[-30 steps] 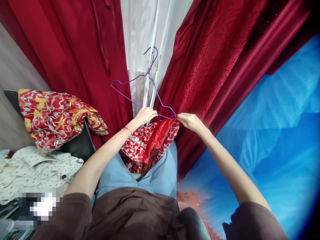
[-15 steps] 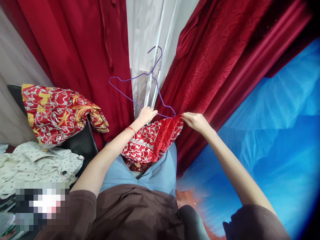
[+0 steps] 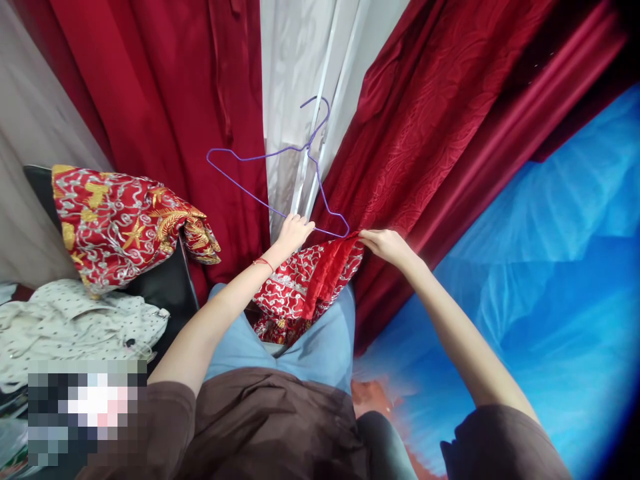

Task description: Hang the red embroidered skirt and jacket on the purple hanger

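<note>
A purple wire hanger (image 3: 265,157) is held up in front of the curtains, its hook at the top. My left hand (image 3: 295,233) is closed round the hanger's bottom bar. Below it, a red garment with silver embroidery (image 3: 283,293) lies over my lap, with a plain red band along its edge. My right hand (image 3: 383,243) pinches the upper right corner of that garment, close to the hanger's right end. The lower part of the garment is hidden between my legs.
On the left, a red, gold and silver cloth (image 3: 125,227) hangs over a black chair back (image 3: 165,287). A white dotted cloth (image 3: 80,327) lies beside it. Red curtains (image 3: 425,140) stand ahead, and a blue patterned surface (image 3: 540,287) is on the right.
The hanger has tilted slightly, its left end moving a little up and left. My right hand and the garment corner have shifted slightly left. Both hands keep their holds.
</note>
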Demonstrator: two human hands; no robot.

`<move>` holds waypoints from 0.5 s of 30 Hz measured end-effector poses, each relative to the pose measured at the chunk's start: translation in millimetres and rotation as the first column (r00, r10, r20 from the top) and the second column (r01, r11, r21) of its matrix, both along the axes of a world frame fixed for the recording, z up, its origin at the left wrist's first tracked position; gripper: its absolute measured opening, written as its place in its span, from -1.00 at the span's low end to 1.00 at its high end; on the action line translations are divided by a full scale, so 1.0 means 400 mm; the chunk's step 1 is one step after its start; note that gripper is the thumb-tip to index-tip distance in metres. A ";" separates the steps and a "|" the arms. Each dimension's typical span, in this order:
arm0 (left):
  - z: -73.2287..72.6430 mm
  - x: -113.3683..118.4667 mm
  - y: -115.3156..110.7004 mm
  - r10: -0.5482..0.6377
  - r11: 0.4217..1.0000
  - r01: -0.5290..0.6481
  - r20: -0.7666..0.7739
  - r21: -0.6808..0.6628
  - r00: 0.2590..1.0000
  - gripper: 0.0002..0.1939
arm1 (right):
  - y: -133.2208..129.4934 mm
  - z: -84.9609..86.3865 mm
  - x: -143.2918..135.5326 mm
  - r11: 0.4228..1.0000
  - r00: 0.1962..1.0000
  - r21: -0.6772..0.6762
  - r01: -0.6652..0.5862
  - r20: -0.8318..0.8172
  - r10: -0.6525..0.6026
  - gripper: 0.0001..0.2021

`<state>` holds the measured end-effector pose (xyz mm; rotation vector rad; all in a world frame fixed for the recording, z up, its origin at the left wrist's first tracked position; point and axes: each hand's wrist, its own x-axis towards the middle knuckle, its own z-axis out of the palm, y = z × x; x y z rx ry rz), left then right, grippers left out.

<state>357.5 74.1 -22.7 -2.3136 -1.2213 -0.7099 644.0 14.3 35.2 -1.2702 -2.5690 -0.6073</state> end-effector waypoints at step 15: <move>0.007 0.024 -0.019 -0.031 0.999 0.033 0.049 -0.041 0.998 -0.65 | 0.043 0.069 -0.118 0.999 0.986 0.026 0.042 -0.160 -0.038 -0.69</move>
